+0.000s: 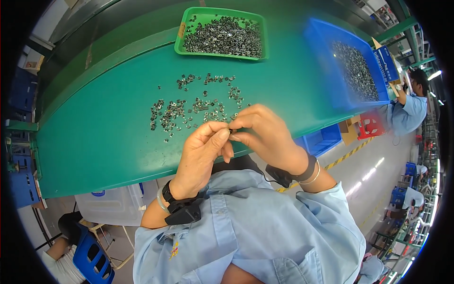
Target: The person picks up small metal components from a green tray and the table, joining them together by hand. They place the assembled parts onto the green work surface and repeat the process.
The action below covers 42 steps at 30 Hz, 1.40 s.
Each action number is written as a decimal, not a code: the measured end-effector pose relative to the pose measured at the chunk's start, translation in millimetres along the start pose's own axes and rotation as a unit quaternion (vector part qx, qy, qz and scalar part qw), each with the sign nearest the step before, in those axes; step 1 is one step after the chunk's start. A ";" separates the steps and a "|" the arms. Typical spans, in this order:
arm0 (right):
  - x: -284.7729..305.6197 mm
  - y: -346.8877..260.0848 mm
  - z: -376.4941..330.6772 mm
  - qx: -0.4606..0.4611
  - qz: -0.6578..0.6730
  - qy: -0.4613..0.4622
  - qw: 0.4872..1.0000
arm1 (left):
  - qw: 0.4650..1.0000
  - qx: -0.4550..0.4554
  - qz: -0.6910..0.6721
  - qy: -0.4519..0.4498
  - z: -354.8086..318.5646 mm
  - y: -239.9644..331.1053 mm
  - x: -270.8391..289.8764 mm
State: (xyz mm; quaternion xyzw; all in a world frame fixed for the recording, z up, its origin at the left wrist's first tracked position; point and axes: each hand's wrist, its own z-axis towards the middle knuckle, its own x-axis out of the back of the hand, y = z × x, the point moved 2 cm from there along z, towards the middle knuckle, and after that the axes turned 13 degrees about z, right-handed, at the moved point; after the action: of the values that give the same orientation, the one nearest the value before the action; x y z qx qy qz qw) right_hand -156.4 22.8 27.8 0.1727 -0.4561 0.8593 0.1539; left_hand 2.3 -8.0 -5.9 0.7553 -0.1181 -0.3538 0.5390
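Observation:
My left hand (203, 150) and my right hand (267, 135) meet over the near edge of the green table. Between their fingertips sits a small dark metal part (231, 131), pinched from both sides and mostly covered by the fingers. Just beyond my hands, many small metal parts (172, 113), dark and silvery, lie scattered in loose clusters on the tabletop. They look like little square clips, though their exact kind is too small to make out.
At the far side of the table (109, 142) stands a green tray (267, 40) heaped with similar parts. A blue bin (326, 71) with more of them is at the right. Below the right edge is another blue bin (326, 141). A co-worker (409, 106) is at the far right.

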 end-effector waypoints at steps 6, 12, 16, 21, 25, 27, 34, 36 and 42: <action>2.2 0.3 -1.6 -0.016 0.037 0.006 0.999 | 1.000 0.017 0.001 -0.006 -0.1 3.8 -0.5; 1.0 0.2 -0.3 0.003 0.015 0.007 1.000 | 1.000 0.020 -0.005 -0.014 -2.0 6.9 -1.3; -0.9 -2.3 1.1 0.016 0.004 -0.004 1.000 | 1.000 0.009 0.024 -0.007 -0.7 3.2 1.4; -0.7 -2.3 -0.1 0.015 0.025 0.019 0.999 | 0.998 0.022 -0.045 -0.037 -0.4 2.2 2.3; -0.8 -4.6 -0.4 0.027 0.005 0.019 0.999 | 0.998 0.022 -0.050 -0.043 -1.1 1.6 2.7; -0.4 -6.1 -0.2 0.032 -0.016 0.011 0.999 | 0.998 0.020 -0.036 -0.038 -1.4 2.4 2.4; 0.8 -4.3 1.7 0.054 -0.012 0.030 0.998 | 0.999 0.029 -0.031 -0.019 -4.1 6.0 0.6; 0.8 -4.3 1.8 0.055 -0.009 0.032 0.998 | 0.999 0.029 -0.025 -0.018 -4.4 6.2 0.5; -1.1 -3.2 0.6 0.050 -0.006 0.031 0.998 | 0.999 0.010 -0.026 -0.018 -3.4 5.6 0.9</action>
State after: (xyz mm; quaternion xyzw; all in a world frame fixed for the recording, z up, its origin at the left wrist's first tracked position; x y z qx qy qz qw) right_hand -153.9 23.9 30.0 0.1562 -0.4066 0.8851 0.1639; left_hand 6.3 -8.2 -0.7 0.7572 -0.1116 -0.3802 0.5194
